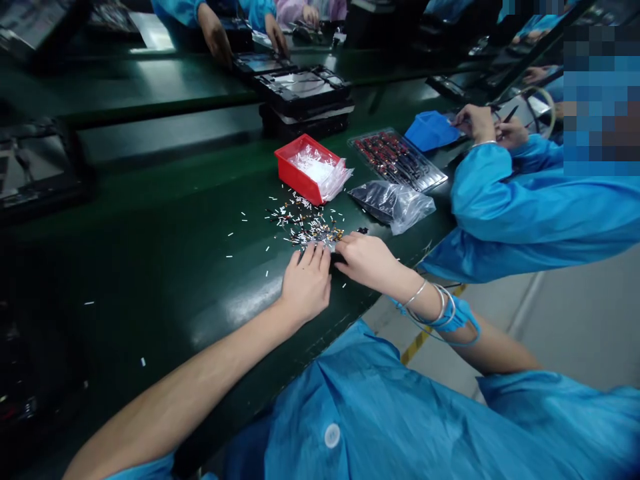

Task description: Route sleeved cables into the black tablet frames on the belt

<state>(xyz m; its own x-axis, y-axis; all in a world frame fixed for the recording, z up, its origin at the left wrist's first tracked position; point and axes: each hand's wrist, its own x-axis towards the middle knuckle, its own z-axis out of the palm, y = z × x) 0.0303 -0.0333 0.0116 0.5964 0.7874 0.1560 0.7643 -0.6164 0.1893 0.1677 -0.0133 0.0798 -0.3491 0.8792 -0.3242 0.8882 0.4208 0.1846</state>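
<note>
1. Left hand (307,283): back upward, fingers stretched forward to the pile's near edge; I cannot tell whether they grip anything.
2. Right hand (367,260): just right of it, fingers bent inward at the pile's near-right edge; whether they pinch a part is hidden.
3. Pile of small parts (313,230): on the bench (165,267), immediately far of both hands, about equally near each; its pieces point every way, sharing no long axis.
4. Farther: red bin (297,175); to the right, plastic bag (393,203) and clear tray (395,160).
5. Unclear: the fingers' undersides; individual parts, too small.
</note>
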